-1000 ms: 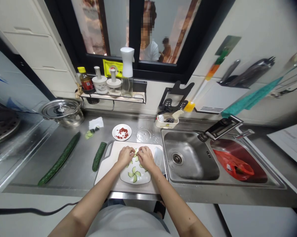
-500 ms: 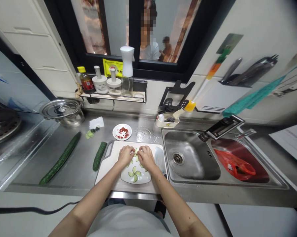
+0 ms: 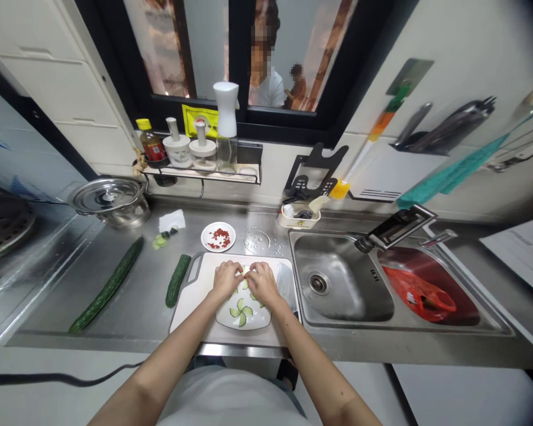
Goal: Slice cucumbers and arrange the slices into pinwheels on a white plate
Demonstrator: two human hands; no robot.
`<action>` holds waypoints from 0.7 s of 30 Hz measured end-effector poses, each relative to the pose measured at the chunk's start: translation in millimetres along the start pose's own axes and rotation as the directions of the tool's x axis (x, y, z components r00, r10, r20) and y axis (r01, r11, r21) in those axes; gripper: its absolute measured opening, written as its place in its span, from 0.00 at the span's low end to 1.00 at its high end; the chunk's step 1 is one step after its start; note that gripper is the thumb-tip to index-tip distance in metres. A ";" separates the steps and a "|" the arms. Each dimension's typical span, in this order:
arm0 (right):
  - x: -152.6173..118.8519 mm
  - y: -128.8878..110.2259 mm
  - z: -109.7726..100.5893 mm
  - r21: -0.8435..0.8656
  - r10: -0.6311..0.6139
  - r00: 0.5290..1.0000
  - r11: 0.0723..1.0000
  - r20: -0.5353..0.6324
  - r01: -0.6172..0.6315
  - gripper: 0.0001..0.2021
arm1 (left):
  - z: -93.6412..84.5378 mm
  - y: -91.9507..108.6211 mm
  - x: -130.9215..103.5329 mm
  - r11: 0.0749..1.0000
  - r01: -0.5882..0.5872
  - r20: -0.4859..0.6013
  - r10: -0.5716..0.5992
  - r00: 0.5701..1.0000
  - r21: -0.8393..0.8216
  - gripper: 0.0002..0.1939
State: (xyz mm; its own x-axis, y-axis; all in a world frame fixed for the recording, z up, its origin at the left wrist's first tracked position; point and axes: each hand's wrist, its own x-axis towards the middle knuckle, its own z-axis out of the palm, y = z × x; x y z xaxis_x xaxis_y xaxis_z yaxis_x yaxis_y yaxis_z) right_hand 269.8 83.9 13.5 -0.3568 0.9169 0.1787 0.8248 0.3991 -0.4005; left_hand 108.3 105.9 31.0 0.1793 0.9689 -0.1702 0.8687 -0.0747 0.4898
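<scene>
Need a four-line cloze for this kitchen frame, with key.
The left hand and right hand meet over the ____ (near/far) end of the plate.
The longer cucumber lies to the ____ of the shorter cucumber.
The plastic bag is coloured ____.
The lid of the pot is ____ (on/off).
Missing words: far; left; red; on.

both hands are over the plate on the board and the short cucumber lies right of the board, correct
No, the short cucumber lies left of the board, as the head view shows; the left hand and right hand are over the plate on it.
</scene>
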 end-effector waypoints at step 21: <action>4.7 -7.6 2.8 -0.043 0.088 0.996 0.995 -0.022 -0.089 0.06 | 0.3 1.6 -2.9 1.000 -0.010 -0.021 0.009 1.000 -0.025 0.07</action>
State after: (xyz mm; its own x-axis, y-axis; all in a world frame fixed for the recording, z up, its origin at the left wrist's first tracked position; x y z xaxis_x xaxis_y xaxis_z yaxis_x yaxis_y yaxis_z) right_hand 260.7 85.2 14.9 -0.2727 0.9483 0.1625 0.8717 0.3150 -0.3755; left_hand 109.3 102.9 32.0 0.1779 0.9729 -0.1477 0.8552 -0.0786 0.5122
